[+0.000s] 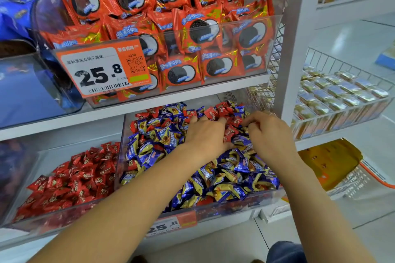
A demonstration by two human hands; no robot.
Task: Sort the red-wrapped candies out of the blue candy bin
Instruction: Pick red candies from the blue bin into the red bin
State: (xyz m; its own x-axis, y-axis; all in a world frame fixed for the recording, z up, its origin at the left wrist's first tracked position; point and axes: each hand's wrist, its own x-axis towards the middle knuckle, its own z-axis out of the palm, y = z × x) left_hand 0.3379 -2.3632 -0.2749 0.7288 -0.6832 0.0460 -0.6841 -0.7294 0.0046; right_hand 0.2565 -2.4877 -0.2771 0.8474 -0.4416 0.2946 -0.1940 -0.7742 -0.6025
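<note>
I'm looking at white shop shelving (235,88) filling the frame. Upper centre, a clear bin holds red biscuit packs (201,28); its orange price tag (102,68) reads 25.8. Lower left lies a bin of red candies (70,181). At centre, the blue candy bin (192,207) has red-wrapped candies (222,111) heaped at its back. My left hand (205,134) lies spread over them; my right hand (269,134) pinches some.

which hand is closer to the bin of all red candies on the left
Left. The left hand lies in the blue candy bin, on the side toward the red candy bin. The right hand is further right, in the same bin's far right part.
</note>
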